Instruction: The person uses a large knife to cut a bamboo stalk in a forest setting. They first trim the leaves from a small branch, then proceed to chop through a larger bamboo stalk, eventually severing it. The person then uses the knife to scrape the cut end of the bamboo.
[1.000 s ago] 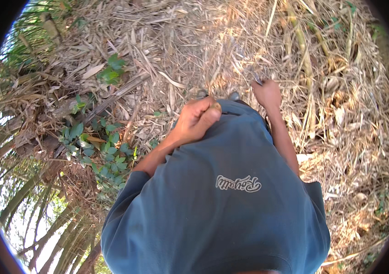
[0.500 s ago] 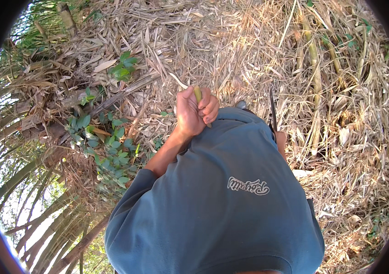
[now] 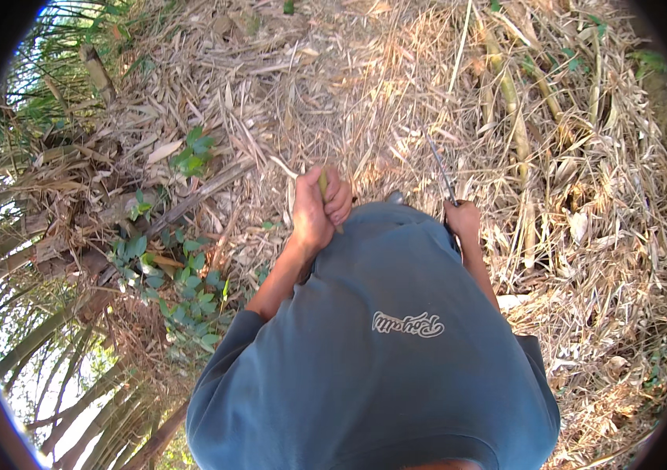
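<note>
My left hand (image 3: pixel 316 207) is closed around a short yellow-green stalk (image 3: pixel 322 183), held in front of my blue shirt. A pale, curved strip (image 3: pixel 281 165) sticks out beside the thumb; whether it joins the stalk I cannot tell. To the right, my right hand (image 3: pixel 464 222) grips a long, thin-bladed knife (image 3: pixel 441 170). Its narrow blade points forward and slightly left over the dry leaves, apart from the stalk. The knife's handle is mostly hidden in the fingers.
Dry bamboo-like leaves (image 3: pixel 365 102) cover the ground. Low green plants (image 3: pixel 192 286) grow at the left beside a fallen branch (image 3: pixel 200 192). Yellowish stems (image 3: pixel 518 133) lie at the right. A cut stump (image 3: pixel 98 74) rises at the far left.
My right hand has come out from beside my body, and the knife has swung forward and left. My left hand, still around the stalk, appears slightly lower and further left as the view shifts.
</note>
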### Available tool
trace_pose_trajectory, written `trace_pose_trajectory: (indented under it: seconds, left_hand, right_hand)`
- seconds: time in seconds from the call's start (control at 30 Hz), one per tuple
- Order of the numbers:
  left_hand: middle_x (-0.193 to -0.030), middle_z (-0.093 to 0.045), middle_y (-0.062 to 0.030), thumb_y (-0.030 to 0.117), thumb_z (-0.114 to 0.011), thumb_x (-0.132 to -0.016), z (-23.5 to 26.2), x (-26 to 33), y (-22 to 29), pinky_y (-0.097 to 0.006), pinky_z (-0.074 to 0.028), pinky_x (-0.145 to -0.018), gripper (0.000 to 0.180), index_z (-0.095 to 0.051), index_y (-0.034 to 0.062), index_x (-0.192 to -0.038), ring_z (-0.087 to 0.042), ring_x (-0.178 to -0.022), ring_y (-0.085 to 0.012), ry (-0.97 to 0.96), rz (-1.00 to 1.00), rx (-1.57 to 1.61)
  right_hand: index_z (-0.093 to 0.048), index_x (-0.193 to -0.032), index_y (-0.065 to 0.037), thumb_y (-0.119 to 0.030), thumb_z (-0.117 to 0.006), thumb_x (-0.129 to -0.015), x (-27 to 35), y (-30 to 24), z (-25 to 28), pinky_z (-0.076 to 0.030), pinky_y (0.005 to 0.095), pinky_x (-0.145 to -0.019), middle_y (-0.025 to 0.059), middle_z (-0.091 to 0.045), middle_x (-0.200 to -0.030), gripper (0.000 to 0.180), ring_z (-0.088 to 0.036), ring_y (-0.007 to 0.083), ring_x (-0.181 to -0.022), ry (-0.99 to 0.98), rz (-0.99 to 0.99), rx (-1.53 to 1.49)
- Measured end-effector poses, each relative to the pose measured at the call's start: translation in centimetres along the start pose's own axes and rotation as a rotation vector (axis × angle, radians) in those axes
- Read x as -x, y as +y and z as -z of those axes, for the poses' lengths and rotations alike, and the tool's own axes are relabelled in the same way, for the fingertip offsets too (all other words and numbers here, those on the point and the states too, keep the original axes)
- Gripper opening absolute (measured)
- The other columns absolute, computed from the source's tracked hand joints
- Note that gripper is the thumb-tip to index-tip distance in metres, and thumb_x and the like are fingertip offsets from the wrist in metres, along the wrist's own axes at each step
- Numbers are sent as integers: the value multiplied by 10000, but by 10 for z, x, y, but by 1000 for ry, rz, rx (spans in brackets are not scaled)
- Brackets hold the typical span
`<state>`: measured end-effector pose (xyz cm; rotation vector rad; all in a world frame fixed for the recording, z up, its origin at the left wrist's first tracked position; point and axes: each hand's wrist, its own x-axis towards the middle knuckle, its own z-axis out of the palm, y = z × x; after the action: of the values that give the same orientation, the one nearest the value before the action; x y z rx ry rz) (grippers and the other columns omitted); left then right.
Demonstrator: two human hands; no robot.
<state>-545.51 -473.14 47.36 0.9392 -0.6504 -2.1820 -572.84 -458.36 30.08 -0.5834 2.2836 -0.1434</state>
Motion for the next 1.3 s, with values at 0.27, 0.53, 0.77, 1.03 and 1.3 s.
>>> trace_pose_trajectory:
  seconds: [0.27, 0.53, 0.77, 1.03, 1.3]
  left_hand:
    - [-464, -250, -2, 396, -354, -924, 19, -20, 8, -297, -198, -368, 441, -304, 139, -569, -229, -387, -136, 208, -8, 50]
    - [-487, -221, 6, 405, -375, -929, 52, -79, 35, -302, -189, -390, 449, -294, 156, -564, -218, -417, -136, 400, -118, 512]
    - [-648, -359, -12, 331, -323, -952, 124, -226, 108, -322, -330, -577, 319, -384, 95, -747, -329, -584, -159, 517, -368, 993]
    - [-682, -429, -29, 308, -353, -1053, 147, -407, 234, -305, -408, -625, 321, -429, 100, -821, -426, -632, -160, 537, -304, 1023]
    - [-648, -350, 16, 329, -447, -1048, 142, -502, 361, -275, -307, -507, 248, -473, 125, -909, -317, -542, -118, 536, -301, 851]
  right_hand:
    - [-739, -899, -4, -459, -667, -742, -27, -7, 2, -547, 460, -803, 273, -700, -878, 487, -694, 411, -870, 3, 46, 37]
    - [-748, -914, -12, -479, -649, -764, -73, -53, 21, -543, 453, -844, 255, -702, -987, 500, -685, 404, -929, -69, 79, 201]
    - [-727, -837, 38, -474, -641, -744, -166, -142, 32, -527, 467, -801, 291, -689, -867, 528, -679, 430, -874, -40, 125, 169]
    - [-717, -944, -30, -511, -612, -814, -296, -209, 56, -535, 433, -786, 205, -704, -767, 509, -698, 372, -814, -70, 135, 612]
    - [-683, -993, 97, -459, -575, -826, -301, -287, 117, -504, 465, -867, 285, -693, -983, 591, -661, 424, -976, -251, -266, 107]
